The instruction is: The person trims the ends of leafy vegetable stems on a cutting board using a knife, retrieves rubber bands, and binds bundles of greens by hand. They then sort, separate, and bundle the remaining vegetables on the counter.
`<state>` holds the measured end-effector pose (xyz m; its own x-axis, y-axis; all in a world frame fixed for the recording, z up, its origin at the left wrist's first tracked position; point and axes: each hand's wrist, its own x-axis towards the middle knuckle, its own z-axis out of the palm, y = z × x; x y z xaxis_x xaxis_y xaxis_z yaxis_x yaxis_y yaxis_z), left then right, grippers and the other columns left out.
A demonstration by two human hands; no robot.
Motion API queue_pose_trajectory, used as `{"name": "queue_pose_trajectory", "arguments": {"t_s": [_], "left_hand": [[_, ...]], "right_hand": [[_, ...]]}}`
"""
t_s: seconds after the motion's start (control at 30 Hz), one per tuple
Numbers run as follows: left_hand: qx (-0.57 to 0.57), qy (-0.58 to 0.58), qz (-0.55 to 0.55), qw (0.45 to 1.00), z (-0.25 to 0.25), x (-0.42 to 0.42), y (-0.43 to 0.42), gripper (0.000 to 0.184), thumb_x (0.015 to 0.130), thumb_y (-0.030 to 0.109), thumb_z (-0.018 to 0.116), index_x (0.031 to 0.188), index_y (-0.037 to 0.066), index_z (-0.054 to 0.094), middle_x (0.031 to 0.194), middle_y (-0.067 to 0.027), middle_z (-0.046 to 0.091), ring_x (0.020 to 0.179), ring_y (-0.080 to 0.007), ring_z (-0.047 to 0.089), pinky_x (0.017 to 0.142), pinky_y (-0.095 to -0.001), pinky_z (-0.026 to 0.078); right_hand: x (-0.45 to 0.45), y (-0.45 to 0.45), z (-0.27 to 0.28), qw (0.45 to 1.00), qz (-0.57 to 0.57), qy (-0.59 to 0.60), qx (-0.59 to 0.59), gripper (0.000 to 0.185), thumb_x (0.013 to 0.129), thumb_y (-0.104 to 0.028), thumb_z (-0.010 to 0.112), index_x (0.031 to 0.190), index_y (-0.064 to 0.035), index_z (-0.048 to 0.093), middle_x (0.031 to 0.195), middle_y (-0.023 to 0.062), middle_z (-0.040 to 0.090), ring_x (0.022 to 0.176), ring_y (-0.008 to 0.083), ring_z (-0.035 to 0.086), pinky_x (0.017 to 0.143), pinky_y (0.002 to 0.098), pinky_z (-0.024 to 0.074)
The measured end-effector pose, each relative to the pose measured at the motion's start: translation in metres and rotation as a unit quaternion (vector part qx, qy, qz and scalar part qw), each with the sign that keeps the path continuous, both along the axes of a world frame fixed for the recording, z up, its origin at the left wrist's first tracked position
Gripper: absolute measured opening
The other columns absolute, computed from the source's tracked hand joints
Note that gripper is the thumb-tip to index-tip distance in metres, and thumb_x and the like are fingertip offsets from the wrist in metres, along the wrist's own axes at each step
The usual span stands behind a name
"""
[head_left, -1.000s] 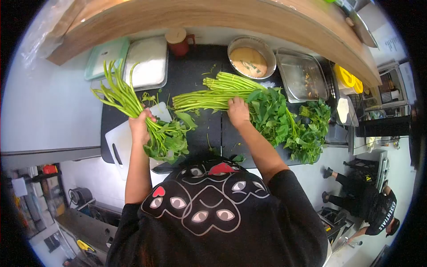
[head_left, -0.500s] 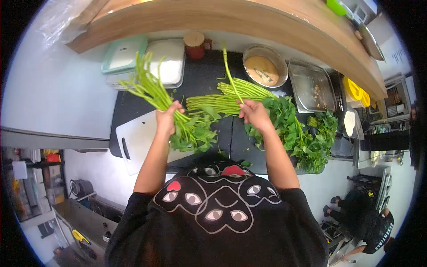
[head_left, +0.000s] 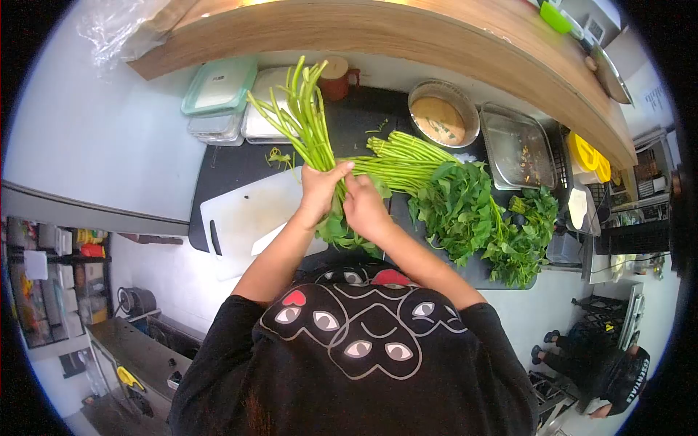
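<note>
Wrapped in my left hand (head_left: pixel 317 195) is a bunch of long-stemmed leafy greens (head_left: pixel 309 127), its pale green stems fanning upward and its leaves hanging below. My right hand (head_left: pixel 363 208) is closed against the same bunch, beside the left thumb; its fingertips are partly hidden. More of these greens lie to the right on the dark worktop, with stems (head_left: pixel 407 158) pointing left and a heap of leaves (head_left: pixel 459 207) to their right. Under my left forearm lies a white cutting board (head_left: pixel 243 196), a pale pointed flat piece (head_left: pixel 269 238) on it.
Behind the greens stand a round pan of tan liquid (head_left: pixel 440 120) and a clear rectangular tray (head_left: pixel 518 149). Lidded containers (head_left: pixel 218 87) and a reddish mug (head_left: pixel 334 81) line the back, under a wooden shelf (head_left: pixel 349 29). Another person (head_left: pixel 614 374) is at lower right.
My right hand has moved left from the pile, where it held a single stem, to the bunch. My left hand has brought the bunch rightward and more upright.
</note>
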<state>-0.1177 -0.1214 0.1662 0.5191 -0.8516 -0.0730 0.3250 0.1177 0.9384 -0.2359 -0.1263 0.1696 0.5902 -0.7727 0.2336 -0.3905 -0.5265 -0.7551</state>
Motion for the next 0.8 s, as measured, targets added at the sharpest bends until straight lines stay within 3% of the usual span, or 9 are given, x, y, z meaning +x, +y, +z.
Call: {"name": "queue_pose_trajectory", "arguments": {"t_s": [0.1, 0.17, 0.33, 0.47, 0.53, 0.57, 0.6, 0.7, 0.8], "left_hand": [[0.008, -0.018, 0.022, 1.000, -0.002, -0.002, 0.002, 0.025, 0.067, 0.001, 0.074, 0.082, 0.001, 0.053, 0.073, -0.0040, 0.058, 0.063, -0.0113, 0.055, 0.056, -0.0237, 0.045], [0.027, -0.023, 0.037, 0.999, -0.002, -0.006, 0.002, 0.026, 0.067, 0.001, 0.074, 0.081, 0.001, 0.053, 0.072, -0.0039, 0.058, 0.061, -0.0115, 0.055, 0.054, -0.0237, 0.045], [0.078, -0.045, 0.109, 0.990, -0.010, -0.002, 0.004, 0.025, 0.069, 0.003, 0.073, 0.081, 0.001, 0.052, 0.068, -0.0037, 0.056, 0.055, -0.0119, 0.053, 0.049, -0.0239, 0.044], [0.115, -0.014, 0.154, 0.981, -0.031, 0.032, 0.012, 0.021, 0.072, 0.003, 0.071, 0.082, 0.001, 0.052, 0.067, -0.0056, 0.056, 0.049, -0.0124, 0.052, 0.042, -0.0252, 0.043], [0.099, -0.065, 0.170, 0.978, -0.028, 0.059, 0.018, 0.020, 0.072, 0.004, 0.070, 0.081, 0.001, 0.052, 0.065, -0.0063, 0.056, 0.046, -0.0133, 0.051, 0.041, -0.0253, 0.042], [0.110, -0.075, 0.167, 0.977, -0.024, 0.071, 0.022, 0.020, 0.073, 0.005, 0.070, 0.080, 0.001, 0.052, 0.064, -0.0064, 0.056, 0.046, -0.0137, 0.051, 0.041, -0.0254, 0.042], [0.121, -0.085, 0.165, 0.975, -0.020, 0.083, 0.027, 0.020, 0.073, 0.005, 0.070, 0.080, 0.000, 0.052, 0.064, -0.0065, 0.055, 0.045, -0.0142, 0.051, 0.041, -0.0255, 0.042], [0.137, -0.083, 0.183, 0.970, -0.020, 0.106, 0.037, 0.020, 0.073, 0.006, 0.070, 0.080, 0.001, 0.052, 0.062, -0.0070, 0.055, 0.044, -0.0157, 0.052, 0.041, -0.0261, 0.041], [0.119, -0.051, 0.197, 0.972, -0.019, 0.111, 0.040, 0.019, 0.073, 0.006, 0.070, 0.079, 0.001, 0.052, 0.061, -0.0072, 0.054, 0.044, -0.0166, 0.052, 0.041, -0.0269, 0.041]], "right_hand": [[0.003, 0.008, 0.005, 0.996, 0.037, 0.086, -0.013, 0.055, 0.070, 0.003, 0.049, 0.122, 0.0130, 0.033, 0.095, 0.0243, 0.045, 0.085, 0.0361, 0.048, 0.069, 0.0405, 0.0420], [0.010, 0.011, -0.022, 0.995, 0.023, 0.097, -0.030, 0.049, 0.072, 0.001, 0.046, 0.118, 0.0145, 0.035, 0.094, 0.0241, 0.045, 0.085, 0.0364, 0.048, 0.072, 0.0406, 0.0436], [0.018, 0.021, -0.015, 0.971, 0.066, 0.204, -0.111, 0.037, 0.079, -0.003, 0.041, 0.109, 0.0177, 0.039, 0.098, 0.0253, 0.045, 0.087, 0.0373, 0.049, 0.075, 0.0397, 0.0472], [0.009, 0.007, -0.008, 0.972, 0.215, 0.070, -0.056, 0.029, 0.076, -0.004, 0.047, 0.102, 0.0061, 0.051, 0.093, 0.0204, 0.052, 0.089, 0.0318, 0.051, 0.073, 0.0400, 0.0481], [-0.005, -0.015, -0.034, 0.989, 0.102, 0.055, -0.089, 0.023, 0.072, -0.003, 0.048, 0.094, 0.0022, 0.056, 0.085, 0.0194, 0.055, 0.082, 0.0326, 0.054, 0.076, 0.0408, 0.0456], [-0.015, -0.034, -0.050, 0.983, 0.063, 0.144, -0.097, 0.018, 0.072, -0.001, 0.048, 0.088, 0.0011, 0.057, 0.084, 0.0199, 0.055, 0.078, 0.0342, 0.055, 0.076, 0.0415, 0.0448], [-0.032, -0.051, -0.073, 0.967, -0.008, 0.173, -0.189, 0.016, 0.073, -0.002, 0.048, 0.086, -0.0004, 0.057, 0.082, 0.0197, 0.054, 0.080, 0.0343, 0.054, 0.073, 0.0418, 0.0447], [-0.072, -0.087, -0.097, 0.911, -0.160, 0.352, -0.141, 0.019, 0.074, -0.005, 0.051, 0.092, -0.0057, 0.054, 0.095, 0.0134, 0.051, 0.090, 0.0304, 0.051, 0.076, 0.0405, 0.0450], [-0.093, -0.095, -0.112, 0.885, -0.118, 0.398, -0.209, 0.020, 0.076, -0.011, 0.052, 0.095, -0.0082, 0.053, 0.098, 0.0109, 0.050, 0.093, 0.0284, 0.050, 0.074, 0.0404, 0.0453]]}}
